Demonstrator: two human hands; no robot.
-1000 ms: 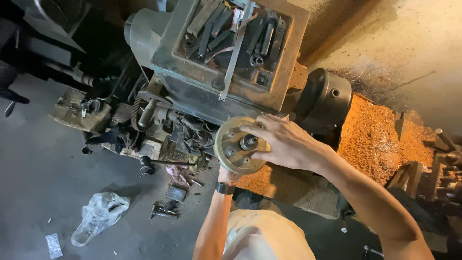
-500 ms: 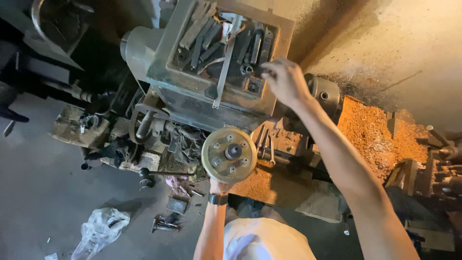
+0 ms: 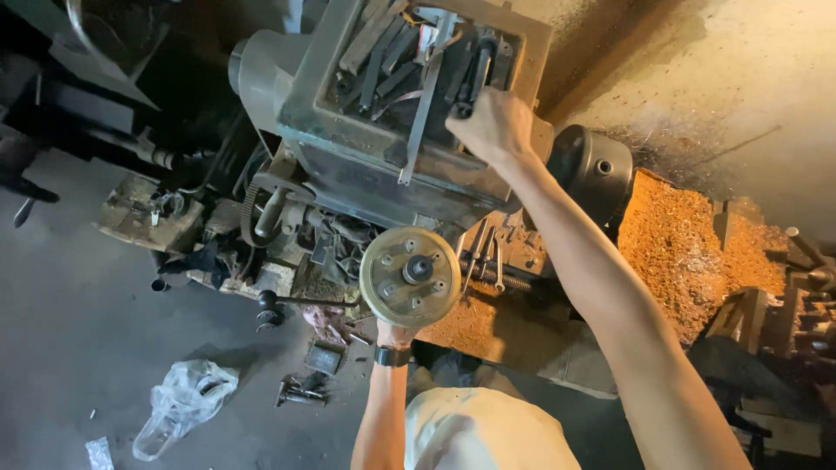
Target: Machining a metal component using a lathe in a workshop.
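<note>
My left hand [image 3: 396,332] holds up a round brass-coloured metal disc [image 3: 409,276] with a dark hub and several small holes, its face turned toward me. My right hand [image 3: 492,126] reaches up onto the tool tray [image 3: 331,104] on top of the lathe headstock and closes on a dark tool handle [image 3: 475,74] there. The tray holds several wrenches, bars and a long flat metal strip [image 3: 424,96]. The fingertips of my left hand are hidden behind the disc.
The dark lathe chuck [image 3: 596,170] sits right of the headstock above a heap of orange metal chips [image 3: 688,244]. Wrenches hang at the machine front [image 3: 488,257]. A crumpled plastic bag [image 3: 183,400] and small metal parts [image 3: 300,392] lie on the grey floor.
My right hand left the disc, rose to the tool tray and closed on a dark handle. The disc stays in my left hand, slightly lower in view.
</note>
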